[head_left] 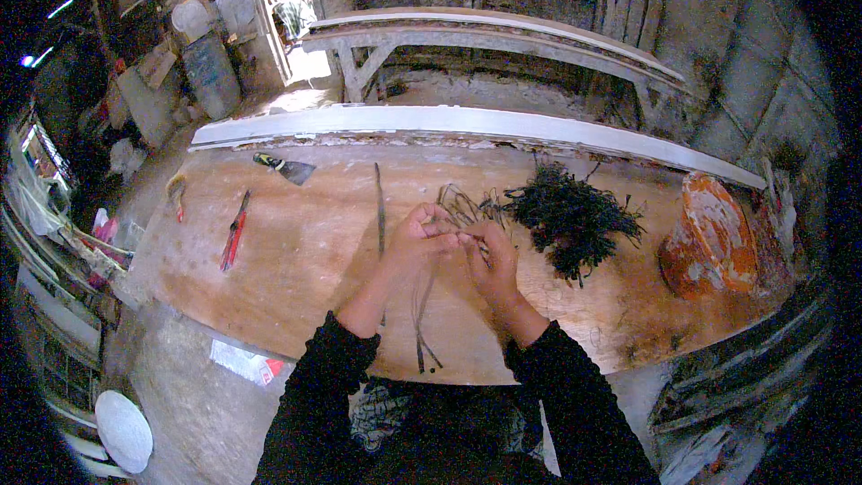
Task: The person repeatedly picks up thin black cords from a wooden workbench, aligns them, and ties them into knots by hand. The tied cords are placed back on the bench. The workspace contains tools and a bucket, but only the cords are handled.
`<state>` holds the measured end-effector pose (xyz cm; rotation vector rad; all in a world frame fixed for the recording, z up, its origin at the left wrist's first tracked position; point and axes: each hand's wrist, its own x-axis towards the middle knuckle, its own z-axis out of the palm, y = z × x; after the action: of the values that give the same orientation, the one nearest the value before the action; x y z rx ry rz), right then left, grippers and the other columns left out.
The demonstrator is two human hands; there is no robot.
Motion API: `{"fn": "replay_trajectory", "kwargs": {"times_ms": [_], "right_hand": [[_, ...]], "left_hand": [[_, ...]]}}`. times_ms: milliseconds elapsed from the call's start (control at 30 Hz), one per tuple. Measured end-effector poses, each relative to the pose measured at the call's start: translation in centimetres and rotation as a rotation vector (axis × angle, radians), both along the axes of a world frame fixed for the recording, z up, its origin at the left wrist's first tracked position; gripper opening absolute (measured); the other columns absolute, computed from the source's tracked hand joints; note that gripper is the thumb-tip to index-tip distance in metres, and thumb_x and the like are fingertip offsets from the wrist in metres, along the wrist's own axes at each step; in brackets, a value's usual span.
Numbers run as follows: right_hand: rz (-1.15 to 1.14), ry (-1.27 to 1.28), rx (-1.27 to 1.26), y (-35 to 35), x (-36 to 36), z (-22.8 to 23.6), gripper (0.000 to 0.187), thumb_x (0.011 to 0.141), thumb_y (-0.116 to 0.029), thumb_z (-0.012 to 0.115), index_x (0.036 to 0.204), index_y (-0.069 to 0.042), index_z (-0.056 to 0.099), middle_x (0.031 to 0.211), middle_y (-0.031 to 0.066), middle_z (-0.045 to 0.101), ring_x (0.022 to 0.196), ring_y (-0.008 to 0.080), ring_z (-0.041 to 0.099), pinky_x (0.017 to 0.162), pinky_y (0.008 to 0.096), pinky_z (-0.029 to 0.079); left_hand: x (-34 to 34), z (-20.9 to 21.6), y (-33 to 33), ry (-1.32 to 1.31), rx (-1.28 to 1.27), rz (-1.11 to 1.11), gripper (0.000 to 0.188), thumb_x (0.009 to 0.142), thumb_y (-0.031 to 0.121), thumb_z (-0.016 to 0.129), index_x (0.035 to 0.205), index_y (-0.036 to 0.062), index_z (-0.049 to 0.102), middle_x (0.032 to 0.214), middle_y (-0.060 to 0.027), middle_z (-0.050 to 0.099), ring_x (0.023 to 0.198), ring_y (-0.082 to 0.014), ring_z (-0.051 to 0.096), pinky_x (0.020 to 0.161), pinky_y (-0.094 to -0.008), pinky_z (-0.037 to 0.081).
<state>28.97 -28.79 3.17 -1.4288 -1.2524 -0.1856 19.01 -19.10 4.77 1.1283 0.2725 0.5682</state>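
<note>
Thin dark flexible strands (419, 328) are seemingly pinched in bent fingertips of left hand (416, 238) and right hand (493, 259) above brown wooden tabletop (301, 242), apparently being worked, steady fine grip likely called for next; rightward, tangled black strand pile (572, 214), then tilted orange white-smeared rounded container (714, 233), contents not discernible.

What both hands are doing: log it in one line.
left hand: pinching thin strips | right hand: pinching thin strips | right of hands: dark bundle | left of hands: red-handled tool
</note>
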Motion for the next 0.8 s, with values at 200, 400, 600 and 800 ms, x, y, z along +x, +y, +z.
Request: {"fn": "replay_trajectory", "kwargs": {"times_ms": [200, 400, 600, 800], "right_hand": [[0.596, 1.152, -0.001, 0.3, 0.0, 0.6, 0.005, 0.077, -0.011, 0.053, 0.074, -0.008, 0.05, 0.071, 0.0007, 0.053, 0.064, 0.0098, 0.049, 0.06, 0.0226, 0.038], [0.671, 1.216, -0.091, 0.6, 1.2, 0.5, 0.004, 0.075, -0.007, 0.055, 0.074, -0.005, 0.051, 0.068, 0.0008, 0.053, 0.064, 0.0106, 0.051, 0.059, 0.0218, 0.041], [0.389, 0.786, -0.065, -0.2, 0.3, 1.7, 0.007, 0.074, -0.008, 0.057, 0.077, -0.002, 0.058, 0.076, 0.0027, 0.058, 0.071, 0.009, 0.052, 0.066, 0.0213, 0.041], [0.415, 0.807, -0.03, -0.2, -0.1, 1.6, 0.009, 0.075, -0.004, 0.054, 0.082, 0.0, 0.058, 0.079, 0.0031, 0.058, 0.073, 0.0086, 0.052, 0.068, 0.0209, 0.041]], "left_hand": [[0.5, -1.2, 0.3, 0.017, 0.356, 0.121, 0.03, 0.066, -0.002, 0.06, 0.09, 0.0064, 0.044, 0.077, -0.0015, 0.051, 0.072, -0.011, 0.052, 0.063, -0.0246, 0.045], [0.5, -1.7, 0.3, -0.078, 0.554, 0.173, 0.025, 0.067, -0.003, 0.059, 0.086, 0.0052, 0.046, 0.08, -0.0012, 0.049, 0.077, -0.0096, 0.049, 0.068, -0.0232, 0.043], [0.3, -1.3, -0.1, -0.048, 0.457, 0.169, 0.027, 0.068, -0.006, 0.056, 0.09, 0.0059, 0.046, 0.079, -0.0014, 0.05, 0.076, -0.01, 0.049, 0.066, -0.0226, 0.042], [0.3, -0.6, -0.6, -0.105, 0.414, 0.202, 0.029, 0.069, -0.006, 0.055, 0.094, 0.0064, 0.045, 0.076, -0.0017, 0.051, 0.073, -0.0097, 0.05, 0.064, -0.0223, 0.041]]}}
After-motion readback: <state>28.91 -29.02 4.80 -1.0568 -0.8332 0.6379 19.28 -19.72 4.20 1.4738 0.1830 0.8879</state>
